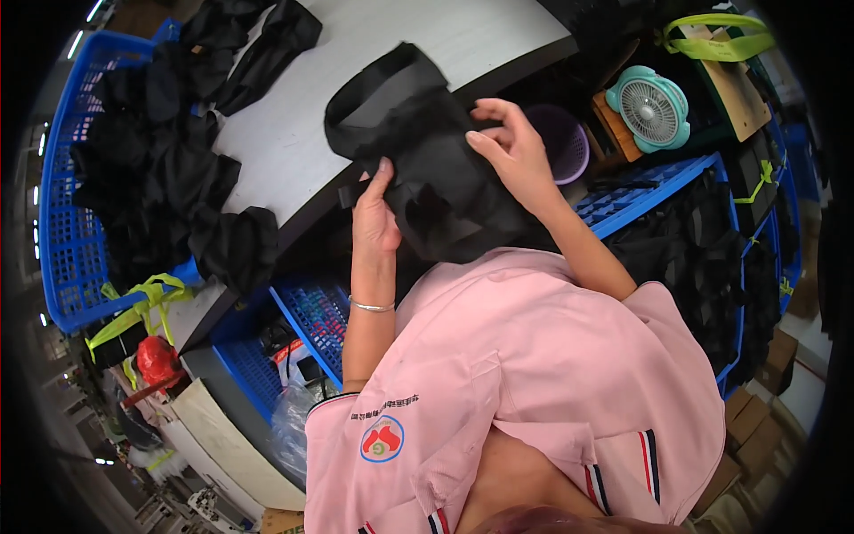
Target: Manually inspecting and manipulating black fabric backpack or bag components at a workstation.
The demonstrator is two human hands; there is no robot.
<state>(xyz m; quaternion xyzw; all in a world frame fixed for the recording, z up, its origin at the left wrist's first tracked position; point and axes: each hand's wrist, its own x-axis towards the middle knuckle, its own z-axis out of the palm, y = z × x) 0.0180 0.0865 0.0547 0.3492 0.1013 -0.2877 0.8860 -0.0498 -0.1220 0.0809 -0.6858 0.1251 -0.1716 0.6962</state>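
Observation:
A black fabric piece (pixel 436 165), curved at its far end and folded in the middle, hangs in front of me by the table's near edge. My left hand (pixel 378 214) grips its left side, thumb on top, the other fingers hidden behind it. A small dark tab sticks out beside that thumb. My right hand (pixel 516 147) is raised at the cloth's right edge, its fingers bent and spread apart. Whether its fingertips touch the cloth is hard to tell; nothing shows between them.
On the pale table (pixel 294 133), a blue basket (pixel 62 205) overflows with black fabric pieces (pixel 160 169) at left. To the right are a teal fan (pixel 654 109), a purple bin (pixel 574 147) and a blue crate (pixel 658 191) of black pieces. Another blue basket (pixel 311 320) sits below the table.

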